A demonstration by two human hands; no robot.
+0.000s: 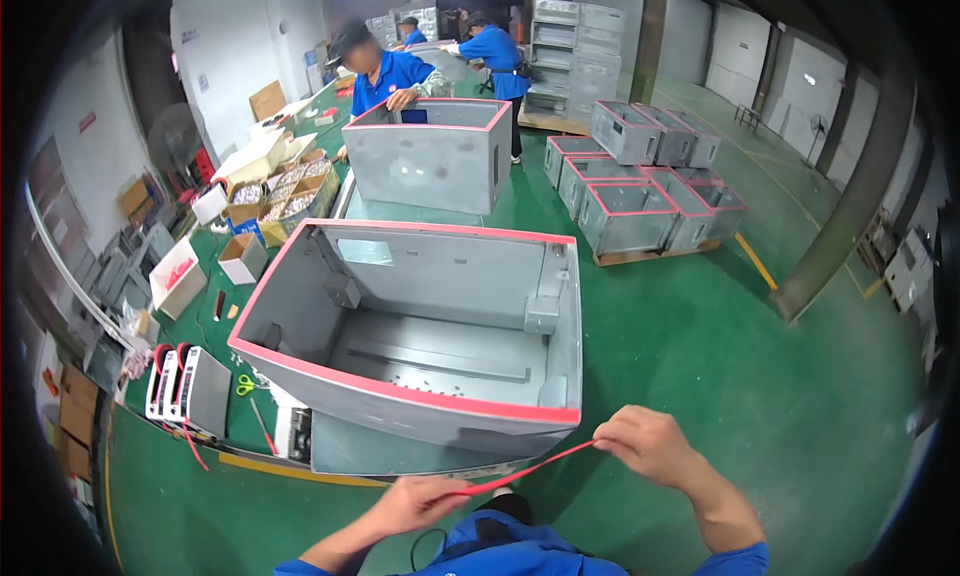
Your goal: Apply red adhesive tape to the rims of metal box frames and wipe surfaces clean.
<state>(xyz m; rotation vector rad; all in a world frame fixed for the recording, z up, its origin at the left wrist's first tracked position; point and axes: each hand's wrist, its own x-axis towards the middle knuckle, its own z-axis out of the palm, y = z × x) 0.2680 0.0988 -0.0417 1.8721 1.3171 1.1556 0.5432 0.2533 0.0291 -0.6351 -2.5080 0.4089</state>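
A narrow red strip of tape (pixel 540 465) stretches between my two hands, in front of a large grey metal box. My left hand (pixel 420 503) pinches its left end, and my right hand (pixel 645 442) pinches the other end a little higher. The grey metal box (pixel 400 416) lies open side up on the green-topped table, with pink-red tape along its rim. Inside it are small brackets, a raised bar on the bottom and a rectangular cutout in the far wall. Both hands are apart from the box, near its front right corner.
Tape dispensers (pixel 190 396), green scissors (pixel 246 384) and a screwdriver (pixel 263 426) lie left of the box. Beyond stands a second grey box (pixel 425 161) with a co-worker's hand (pixel 401 99) on its rim. Cartons of small parts (pixel 290 201) line the table. Stacked boxes (pixel 630 216) stand on a pallet at right, near a pillar (pixel 835 196).
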